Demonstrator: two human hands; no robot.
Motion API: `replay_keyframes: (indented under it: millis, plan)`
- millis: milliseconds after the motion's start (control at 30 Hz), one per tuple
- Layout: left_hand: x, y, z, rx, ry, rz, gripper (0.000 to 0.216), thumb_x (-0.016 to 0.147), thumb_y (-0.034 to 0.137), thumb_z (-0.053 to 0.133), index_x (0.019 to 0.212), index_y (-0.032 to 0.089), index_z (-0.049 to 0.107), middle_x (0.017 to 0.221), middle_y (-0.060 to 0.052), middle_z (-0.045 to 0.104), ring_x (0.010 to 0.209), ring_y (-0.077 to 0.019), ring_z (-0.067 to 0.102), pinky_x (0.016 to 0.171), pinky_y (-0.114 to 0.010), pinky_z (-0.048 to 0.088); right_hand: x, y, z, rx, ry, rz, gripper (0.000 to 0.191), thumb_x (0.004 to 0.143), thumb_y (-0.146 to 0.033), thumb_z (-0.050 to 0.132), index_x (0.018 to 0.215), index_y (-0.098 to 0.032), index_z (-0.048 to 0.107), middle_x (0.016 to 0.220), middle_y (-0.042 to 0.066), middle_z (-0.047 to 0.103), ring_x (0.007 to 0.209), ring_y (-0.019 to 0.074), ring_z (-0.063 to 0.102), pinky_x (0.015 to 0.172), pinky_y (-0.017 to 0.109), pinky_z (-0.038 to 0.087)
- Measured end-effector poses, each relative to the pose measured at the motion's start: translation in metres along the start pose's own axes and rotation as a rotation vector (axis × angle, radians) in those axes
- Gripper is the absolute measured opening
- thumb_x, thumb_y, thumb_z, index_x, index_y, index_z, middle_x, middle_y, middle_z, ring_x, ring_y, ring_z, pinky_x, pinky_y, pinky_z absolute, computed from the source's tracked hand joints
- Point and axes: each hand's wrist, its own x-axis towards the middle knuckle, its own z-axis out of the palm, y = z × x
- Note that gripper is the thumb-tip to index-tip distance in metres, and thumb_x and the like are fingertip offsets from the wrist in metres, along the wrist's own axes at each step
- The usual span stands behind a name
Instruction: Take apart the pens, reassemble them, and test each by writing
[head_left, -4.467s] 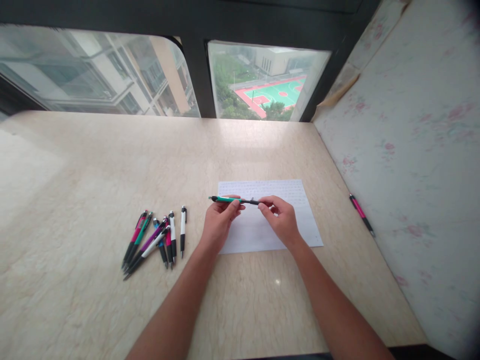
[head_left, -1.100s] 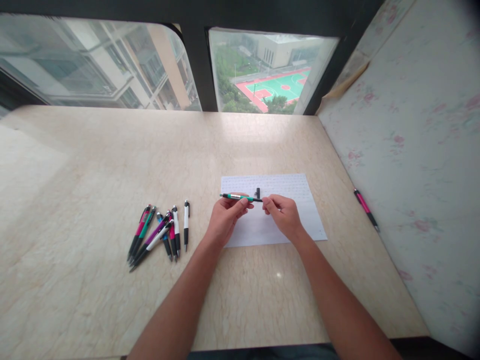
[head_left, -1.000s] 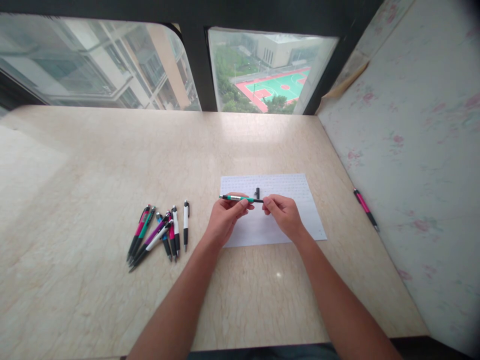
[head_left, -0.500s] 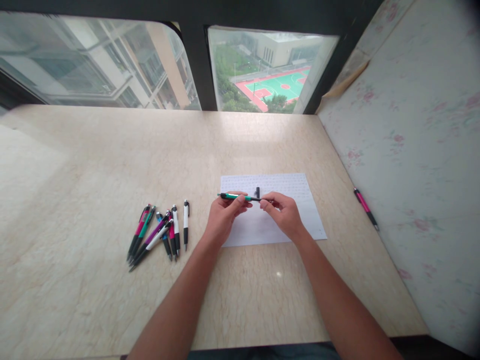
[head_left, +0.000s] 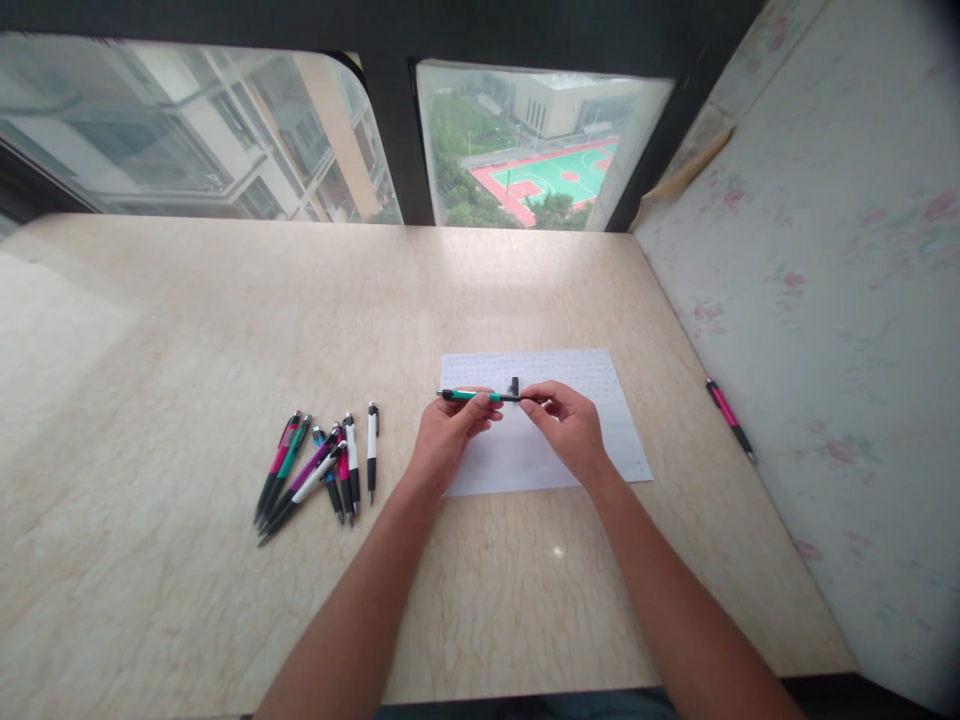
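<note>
A green ballpoint pen lies level between my hands, just above a sheet of paper with rows of writing. My left hand is closed round its green barrel, thumb on the near side, clicker pointing left. With thumb and fingertips, my right hand pinches the thin dark part that sticks out of the barrel's right end. Its tip is hidden by the fingers. Just behind the pen, a short black piece rests on the paper, with a tiny part beside it too small to name.
To the left, several pens with pink, green, purple, blue and white barrels lie in a loose pile. A white pen lies beside them. One pink pen lies along the wall on the right. Windows border the tabletop behind.
Both hands and the green pen stay almost where they were. The whole view has shifted very slightly.
</note>
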Motion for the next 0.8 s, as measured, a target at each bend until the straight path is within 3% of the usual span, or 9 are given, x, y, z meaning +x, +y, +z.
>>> replay_keyframes:
  millis: [233,300,400,500,633,733,800]
  plan:
    - [0.0002,-0.0001,-0.0030,-0.002,-0.062,0.008,0.032,0.071,0.036,0.080,0.093,0.014,0.073,0.090,-0.010,0.074,0.076,-0.0156,0.069,0.068,-0.025,0.049,-0.0009,-0.0013,-0.0001,0.097,0.019,0.051,0.020,0.081,-0.037,0.068,0.093,-0.022,0.068,0.090,0.005,0.069,0.080,0.0174,0.063,0.062,0.027,0.049]
    - [-0.0002,0.0000,-0.0027,0.000,-0.068,0.004,0.032,0.070,0.035,0.080,0.093,0.014,0.073,0.090,-0.010,0.075,0.075,-0.0152,0.069,0.067,-0.024,0.049,-0.0013,-0.0013,0.0004,0.160,0.008,0.079,0.026,0.084,-0.043,0.065,0.098,-0.022,0.066,0.086,0.004,0.069,0.071,0.0148,0.061,0.058,0.026,0.047]
    - [-0.0007,-0.0002,-0.0015,0.007,-0.079,0.006,0.032,0.070,0.035,0.080,0.092,0.014,0.073,0.091,-0.010,0.075,0.074,-0.0151,0.069,0.066,-0.025,0.050,-0.0016,-0.0004,0.0009,0.181,-0.059,0.149,0.036,0.091,-0.051,0.052,0.080,-0.019,0.064,0.064,0.001,0.063,0.049,0.0103,0.047,0.047,0.024,0.039]
    - [-0.0006,-0.0005,-0.0010,0.007,-0.071,0.011,0.031,0.069,0.034,0.081,0.091,0.013,0.073,0.088,-0.009,0.075,0.073,-0.0144,0.068,0.066,-0.024,0.049,-0.0014,0.0014,0.0007,0.118,-0.081,0.176,0.044,0.091,-0.053,0.052,0.064,-0.019,0.058,0.051,-0.001,0.054,0.045,0.0100,0.043,0.045,0.024,0.035]
    - [0.0004,0.0005,-0.0020,-0.010,-0.045,0.017,0.030,0.070,0.033,0.081,0.091,0.013,0.073,0.086,-0.009,0.074,0.073,-0.0128,0.067,0.065,-0.021,0.048,-0.0007,0.0036,0.0004,0.135,-0.059,0.125,0.026,0.084,-0.045,0.064,0.082,-0.019,0.064,0.071,0.002,0.065,0.060,0.0127,0.056,0.055,0.025,0.044]
    - [0.0004,0.0021,-0.0024,-0.011,-0.026,0.022,0.030,0.069,0.033,0.081,0.090,0.013,0.073,0.083,-0.008,0.074,0.072,-0.0128,0.067,0.065,-0.021,0.048,-0.0009,0.0035,0.0006,0.187,-0.050,0.100,0.033,0.081,-0.043,0.068,0.105,-0.021,0.061,0.090,0.004,0.068,0.073,0.0149,0.061,0.059,0.026,0.047]
    - [0.0000,0.0024,-0.0020,-0.014,-0.027,0.016,0.031,0.068,0.033,0.082,0.090,0.012,0.073,0.082,-0.008,0.073,0.071,-0.0129,0.067,0.064,-0.022,0.048,-0.0014,0.0029,0.0006,0.207,-0.085,0.111,0.030,0.087,-0.046,0.061,0.104,-0.021,0.060,0.085,0.004,0.068,0.066,0.0134,0.060,0.056,0.025,0.046]
